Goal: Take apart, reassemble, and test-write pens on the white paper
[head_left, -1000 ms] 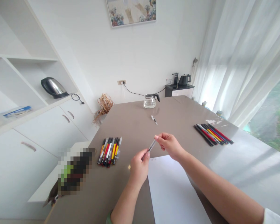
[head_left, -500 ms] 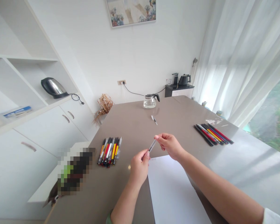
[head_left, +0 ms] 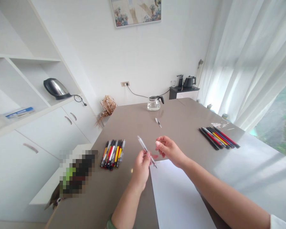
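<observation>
My left hand (head_left: 142,168) pinches a clear pen (head_left: 145,148) between thumb and fingers. The pen tilts, one end up to the left and its tip down over the top edge of a white sheet of paper (head_left: 176,197). Just right of the pen is my right hand (head_left: 168,149), its fingers curled but apart and nothing in them. Further left lies a row of mixed pens (head_left: 112,154). Another row of pens (head_left: 219,137) lies at the right of the table. A small white-and-black pen (head_left: 158,122) rests alone beyond my hands.
A glass pot with water (head_left: 153,104) stands at the far part of the brown table (head_left: 131,124). Behind it, a low cabinet carries a black kettle (head_left: 189,81). A steel kettle (head_left: 57,88) sits on the left shelf, and a blurred-out item (head_left: 77,175) is beside the table.
My right hand has let go of the pen's upper end. In my left hand the pen has swung from leaning right to leaning left.
</observation>
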Demonstrator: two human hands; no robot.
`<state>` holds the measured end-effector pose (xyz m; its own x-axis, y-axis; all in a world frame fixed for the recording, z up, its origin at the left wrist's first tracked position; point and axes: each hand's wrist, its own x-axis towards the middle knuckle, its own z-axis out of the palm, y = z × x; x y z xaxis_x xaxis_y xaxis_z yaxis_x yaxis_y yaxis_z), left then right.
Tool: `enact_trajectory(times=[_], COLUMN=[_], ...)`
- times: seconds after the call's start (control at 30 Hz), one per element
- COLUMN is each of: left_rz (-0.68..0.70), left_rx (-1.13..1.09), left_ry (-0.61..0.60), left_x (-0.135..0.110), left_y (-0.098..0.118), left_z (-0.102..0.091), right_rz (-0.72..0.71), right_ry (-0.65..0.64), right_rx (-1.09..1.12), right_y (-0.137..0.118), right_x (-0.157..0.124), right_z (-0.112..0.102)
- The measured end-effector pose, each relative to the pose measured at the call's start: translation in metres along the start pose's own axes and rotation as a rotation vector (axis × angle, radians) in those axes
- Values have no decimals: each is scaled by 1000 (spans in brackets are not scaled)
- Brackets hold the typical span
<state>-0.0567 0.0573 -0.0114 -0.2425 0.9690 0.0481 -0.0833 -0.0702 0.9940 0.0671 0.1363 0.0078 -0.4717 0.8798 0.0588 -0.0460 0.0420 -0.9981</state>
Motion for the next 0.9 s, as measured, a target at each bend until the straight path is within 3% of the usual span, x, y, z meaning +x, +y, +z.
enact_trajectory(times=[0.17, 0.23, 0.3, 0.4, 0.53, 0.63, 0.73, 0.9], left_rz=[-32, -63, -70, -49, -3, 182, 319, 284], left_rx=[-377, -427, -413, -265, 167, 515, 739, 939], left_ry=[104, 123, 135, 111, -94, -308, -523, -729], left_x=[7, 8, 8, 6, -1, -10, -17, -21], left_y=[0, -1, -1, -1, 2, 4, 2, -5], left_z=[-6, -7, -8, -6, 1, 8, 13, 13], right_rz=[112, 110, 91, 25, -105, -182, -214, -169], right_ry=[-307, -354, -304, -97, 148, 270, 263, 231], right_rx=[-165, -148, -125, -14, 296, 474, 604, 717], right_y=[-1, -1, -1, 0, -8, -23, -38, -50], right_x=[-8, -9, -9, -4, 7, 13, 14, 10], right_z=[4, 6, 8, 6, -10, -33, -56, -83])
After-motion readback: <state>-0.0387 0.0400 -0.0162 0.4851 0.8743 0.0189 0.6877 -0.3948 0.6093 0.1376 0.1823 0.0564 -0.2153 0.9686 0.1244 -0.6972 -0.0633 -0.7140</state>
